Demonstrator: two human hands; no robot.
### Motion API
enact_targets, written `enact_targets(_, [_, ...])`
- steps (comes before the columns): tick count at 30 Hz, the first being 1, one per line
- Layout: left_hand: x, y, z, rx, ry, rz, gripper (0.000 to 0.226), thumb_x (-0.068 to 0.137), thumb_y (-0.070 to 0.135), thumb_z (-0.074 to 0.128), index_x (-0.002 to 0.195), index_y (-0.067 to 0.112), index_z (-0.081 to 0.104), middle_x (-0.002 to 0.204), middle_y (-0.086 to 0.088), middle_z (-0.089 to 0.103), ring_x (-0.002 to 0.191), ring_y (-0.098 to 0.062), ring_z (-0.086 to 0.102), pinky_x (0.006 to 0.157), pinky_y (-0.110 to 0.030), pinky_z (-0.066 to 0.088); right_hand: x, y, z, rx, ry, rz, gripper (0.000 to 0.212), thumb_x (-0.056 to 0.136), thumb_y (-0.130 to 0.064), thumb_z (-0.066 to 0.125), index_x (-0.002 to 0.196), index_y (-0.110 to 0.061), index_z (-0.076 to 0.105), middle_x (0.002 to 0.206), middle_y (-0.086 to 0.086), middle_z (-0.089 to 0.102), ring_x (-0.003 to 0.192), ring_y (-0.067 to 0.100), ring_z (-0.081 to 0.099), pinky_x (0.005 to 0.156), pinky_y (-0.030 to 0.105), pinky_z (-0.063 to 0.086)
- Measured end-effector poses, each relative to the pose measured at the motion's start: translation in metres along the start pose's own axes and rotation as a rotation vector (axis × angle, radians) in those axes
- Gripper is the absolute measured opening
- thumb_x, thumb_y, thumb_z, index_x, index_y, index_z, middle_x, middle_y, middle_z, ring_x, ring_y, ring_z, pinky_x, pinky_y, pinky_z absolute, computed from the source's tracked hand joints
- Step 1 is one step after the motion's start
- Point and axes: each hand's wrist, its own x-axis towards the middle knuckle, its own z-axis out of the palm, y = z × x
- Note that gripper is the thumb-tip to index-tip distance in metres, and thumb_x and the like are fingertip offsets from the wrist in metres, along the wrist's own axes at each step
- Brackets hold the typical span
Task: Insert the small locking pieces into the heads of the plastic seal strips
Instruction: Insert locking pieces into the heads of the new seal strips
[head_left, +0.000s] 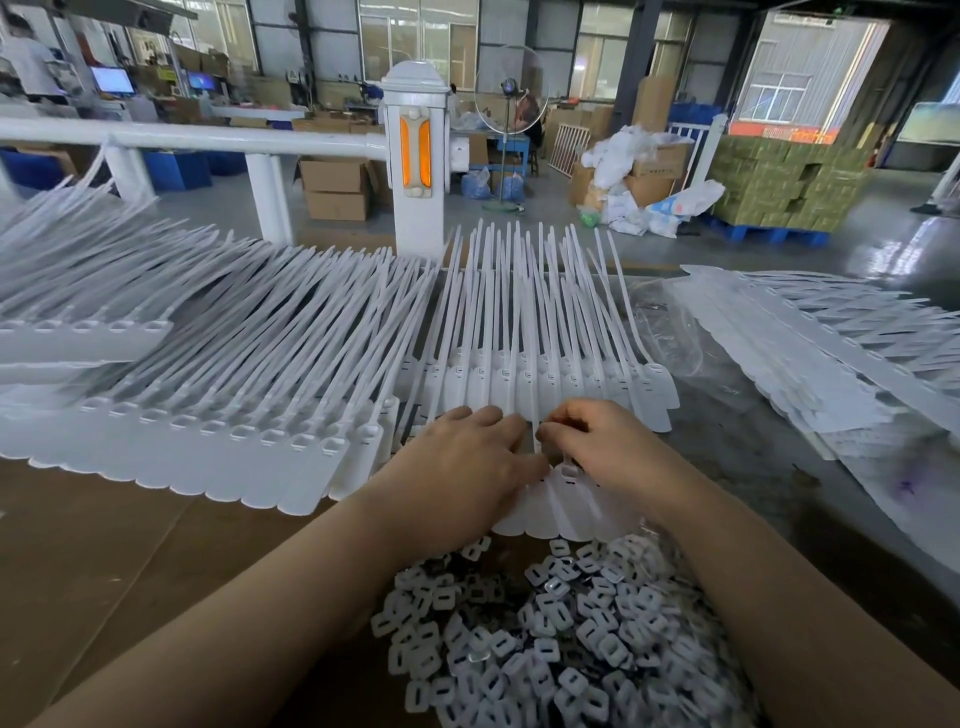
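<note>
White plastic seal strips (519, 364) lie in joined rows across the table, heads toward me, tails fanning away. One strip head (569, 486) sits between my hands. My left hand (467, 462) rests flat on the row of flags and holds it down. My right hand (597, 441) has its fingertips pinched together just above that head; what they pinch is hidden. A heap of small white locking pieces (561, 634) with slots lies in front of me between my forearms.
A long row of strips (208, 436) covers the left of the table on brown cardboard (104, 545). More stacked strips (831, 353) lie at the right. Behind stands a white railing post (415, 156), with boxes and a fan beyond.
</note>
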Motion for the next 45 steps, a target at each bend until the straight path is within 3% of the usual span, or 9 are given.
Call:
enact_targets(2, [0.001,0.001,0.001,0.011,0.002,-0.004,0.036,0.1,0.028,0.037,0.134,0.029,0.048,0.114,0.002,0.048,0.101,-0.018,0.045,0.088,-0.032,0.035,-0.001,-0.002,0.001,-0.05,0.006,0.007,0.014,0.097,-0.037,0.056,0.099,-0.029,0.067,0.09,-0.009,0.071,0.083,0.011,0.069,0.095,0.042,0.05])
enact_targets(4, [-0.001,0.0,0.003,-0.044,-0.003,-0.034,0.036,0.1,0.03,0.037,0.135,0.031,0.047,0.121,0.002,0.047,0.107,-0.019,0.045,0.093,-0.035,0.037,-0.002,-0.004,0.001,-0.066,0.006,0.006,0.013,0.097,-0.038,0.055,0.098,-0.031,0.067,0.089,-0.01,0.071,0.086,0.013,0.068,0.1,0.049,0.046])
enact_targets(8, [-0.008,-0.007,0.002,-0.234,-0.065,-0.142,0.037,0.096,0.057,0.04,0.132,0.048,0.044,0.126,0.009,0.045,0.115,-0.013,0.042,0.099,-0.039,0.039,-0.005,-0.004,-0.001,-0.063,0.031,-0.026,0.013,0.098,-0.038,0.054,0.091,-0.035,0.064,0.076,-0.014,0.065,0.067,0.0,0.063,0.095,0.045,0.049])
enact_targets(13, [-0.009,-0.013,0.001,-0.225,-0.117,-0.192,0.058,0.082,0.075,0.04,0.136,0.053,0.04,0.128,0.009,0.049,0.115,-0.014,0.047,0.095,-0.037,0.043,-0.007,-0.006,-0.003,0.047,0.093,-0.062,0.013,0.099,-0.03,0.055,0.089,-0.032,0.064,0.075,-0.007,0.065,0.072,0.01,0.063,0.078,0.038,0.054])
enact_targets(25, [-0.009,-0.017,0.001,-0.258,-0.098,-0.23,0.052,0.087,0.069,0.037,0.136,0.054,0.042,0.13,0.008,0.049,0.117,-0.015,0.047,0.1,-0.039,0.042,-0.009,-0.006,0.0,-0.049,-0.002,-0.153,0.01,0.096,-0.028,0.06,0.09,-0.033,0.066,0.084,-0.01,0.067,0.082,0.011,0.065,0.084,0.039,0.055])
enact_targets(30, [-0.011,-0.022,-0.005,-0.584,-0.036,-0.219,0.031,0.072,0.05,0.077,0.101,0.052,0.066,0.111,0.019,0.051,0.111,-0.005,0.043,0.099,-0.037,0.034,-0.007,-0.004,0.0,-0.033,0.008,-0.142,0.009,0.096,-0.028,0.06,0.093,-0.032,0.068,0.085,-0.007,0.071,0.082,0.012,0.067,0.085,0.042,0.056])
enact_targets(33, [-0.012,-0.023,-0.017,-0.88,-0.199,-0.145,0.024,0.063,0.038,0.089,0.081,0.043,0.073,0.096,0.023,0.055,0.1,0.005,0.048,0.089,-0.024,0.033,-0.005,-0.002,0.001,-0.03,0.017,-0.137,0.007,0.095,-0.03,0.062,0.092,-0.033,0.068,0.085,-0.008,0.071,0.082,0.009,0.067,0.085,0.042,0.057])
enact_targets(37, [-0.013,-0.019,-0.025,-0.859,-0.476,-0.033,0.028,0.064,0.035,0.089,0.082,0.048,0.071,0.098,0.031,0.053,0.099,0.013,0.046,0.086,-0.015,0.032,-0.005,-0.002,0.001,-0.024,0.03,-0.132,0.008,0.095,-0.031,0.062,0.091,-0.033,0.069,0.085,-0.009,0.072,0.082,0.009,0.068,0.086,0.042,0.056])
enact_targets(45, [-0.013,-0.018,-0.025,-0.85,-0.479,-0.046,0.019,0.073,0.031,0.084,0.08,0.045,0.073,0.096,0.02,0.059,0.097,0.005,0.052,0.085,-0.009,0.035,-0.006,-0.002,-0.001,0.031,0.094,-0.158,0.011,0.096,-0.025,0.061,0.091,-0.028,0.07,0.084,-0.008,0.073,0.079,0.007,0.069,0.084,0.038,0.057])
